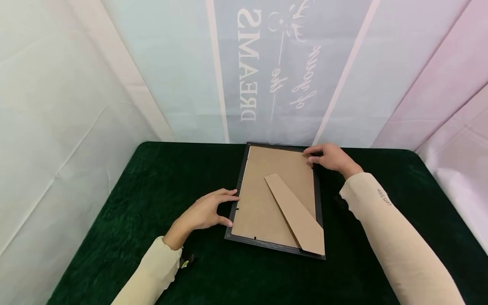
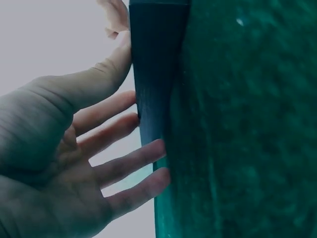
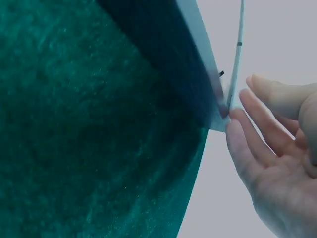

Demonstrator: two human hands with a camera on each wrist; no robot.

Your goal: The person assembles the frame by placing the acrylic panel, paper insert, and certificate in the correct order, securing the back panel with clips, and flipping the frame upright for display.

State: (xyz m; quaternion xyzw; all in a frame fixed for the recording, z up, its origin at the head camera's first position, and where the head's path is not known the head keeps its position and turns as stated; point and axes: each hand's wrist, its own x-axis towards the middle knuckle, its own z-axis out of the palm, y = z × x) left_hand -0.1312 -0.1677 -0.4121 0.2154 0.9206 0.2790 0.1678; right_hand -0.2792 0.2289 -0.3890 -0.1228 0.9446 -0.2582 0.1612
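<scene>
A dark picture frame [image 1: 233,216] lies back side up, showing its brown backing board [image 1: 255,190]. Across the board's lower right runs a slanted easel leg [image 1: 297,216]. My left hand [image 1: 203,210] touches the frame's left side, thumb apart from the extended fingers; the left wrist view shows its thumb [image 2: 106,74] against the dark outer edge. At the far right corner, the fingertips of my right hand [image 1: 332,157] touch the frame. The right wrist view has its relaxed fingers [image 3: 242,144] by that corner, with the thumb standing off.
Dark green plush cloth [image 1: 160,186] covers the table under the frame. A printed curtain [image 1: 183,76] hangs right behind the far edge, and white fabric [image 1: 57,127] hangs at the left. Small black retaining tabs [image 1: 255,238] sit along the frame's inner rim.
</scene>
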